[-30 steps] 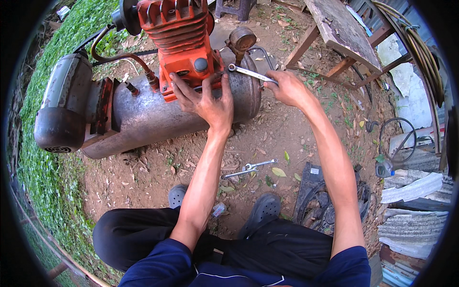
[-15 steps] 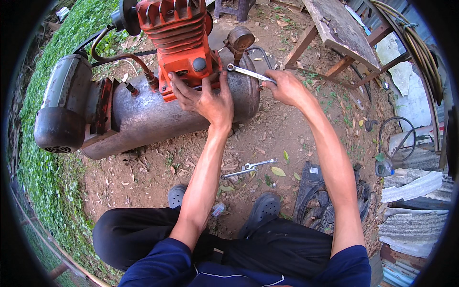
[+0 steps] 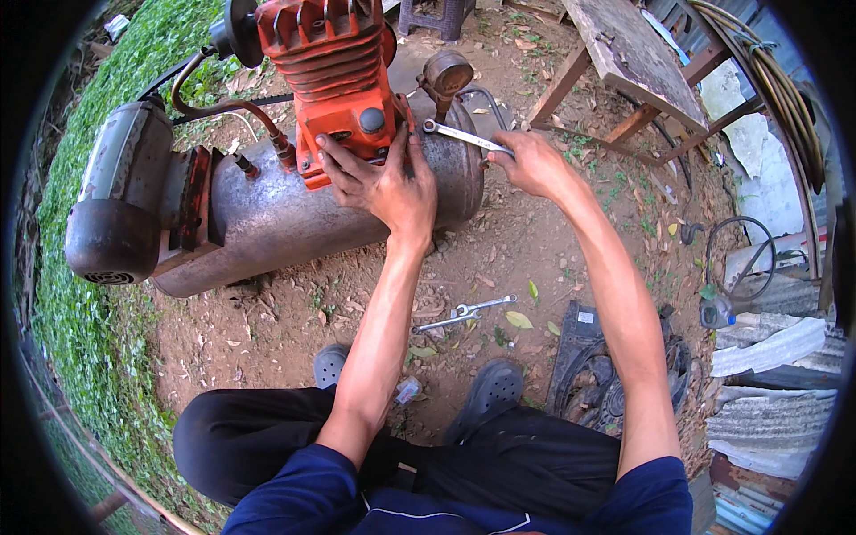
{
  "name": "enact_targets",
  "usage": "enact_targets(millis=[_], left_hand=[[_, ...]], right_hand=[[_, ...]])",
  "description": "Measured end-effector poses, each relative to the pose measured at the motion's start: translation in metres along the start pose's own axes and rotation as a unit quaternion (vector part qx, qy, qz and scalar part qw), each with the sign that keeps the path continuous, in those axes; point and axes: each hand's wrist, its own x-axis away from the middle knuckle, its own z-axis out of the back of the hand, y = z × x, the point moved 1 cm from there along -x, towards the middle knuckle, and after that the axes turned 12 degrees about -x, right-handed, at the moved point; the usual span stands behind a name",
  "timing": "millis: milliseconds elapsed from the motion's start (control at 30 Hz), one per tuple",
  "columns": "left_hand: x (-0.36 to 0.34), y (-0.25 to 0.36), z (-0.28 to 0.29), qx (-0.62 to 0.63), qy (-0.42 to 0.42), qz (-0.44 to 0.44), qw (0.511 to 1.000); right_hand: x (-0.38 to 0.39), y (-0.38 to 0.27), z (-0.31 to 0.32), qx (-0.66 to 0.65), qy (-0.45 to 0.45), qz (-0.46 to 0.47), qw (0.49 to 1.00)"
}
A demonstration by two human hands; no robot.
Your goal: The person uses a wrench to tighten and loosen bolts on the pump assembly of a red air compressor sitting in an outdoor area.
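Note:
A red compressor pump (image 3: 321,67) is mounted on a rusty steel tank (image 3: 267,223). My left hand (image 3: 383,187) lies against the lower red base, fingers spread and bent; what sits under the fingertips is partly hidden. In my right hand (image 3: 526,160) is a silver wrench (image 3: 468,138), its ring end beside the pump base's right corner and below the pressure gauge (image 3: 446,71). A grey motor (image 3: 116,196) is at the tank's left end, beside copper pipe (image 3: 223,107). More silver wrenches (image 3: 464,314) lie on the dirt below.
A wooden bench (image 3: 633,62) stands at upper right beside coiled hose (image 3: 776,107) and corrugated sheets (image 3: 767,423). A plastic stool (image 3: 428,18) is behind the compressor. Dark metal parts (image 3: 580,374) and a plastic bottle (image 3: 718,312) lie at right. Weeds (image 3: 89,339) border the left.
The fingers on the right side of my left hand have shifted slightly upward along the red base. The wrench and my right hand have barely moved.

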Motion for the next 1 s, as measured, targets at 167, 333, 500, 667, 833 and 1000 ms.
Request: enact_targets(millis=[167,333,500,667,833,1000], left_hand=[[0.0006,0.0,0.0019,0.019,-0.013,0.007,1.0],[-0.0004,0.0008,0.001,0.032,0.001,0.018,0.999],[-0.0024,0.0008,0.0003,0.04,0.016,0.018,0.999],[-0.0019,-0.0011,0.0006,0.043,0.008,0.024,0.999],[0.0007,-0.0001,0.0052,0.008,-0.02,0.022,1.0],[0.0004,0.0008,0.0012,-0.007,-0.01,0.018,1.0]], right_hand=[[0.0013,0.0006,-0.0013,-0.005,0.011,0.005,1.0],[0.0017,-0.0034,-0.0006,-0.003,-0.009,-0.015,1.0],[0.002,-0.0009,-0.0022,0.006,0.004,-0.004,1.0],[0.0026,-0.003,-0.0012,-0.002,0.007,0.003,1.0],[0.0034,-0.0028,-0.0019,0.003,0.018,0.008,1.0],[0.0022,0.0044,-0.0048,0.005,0.024,0.013,1.0]])
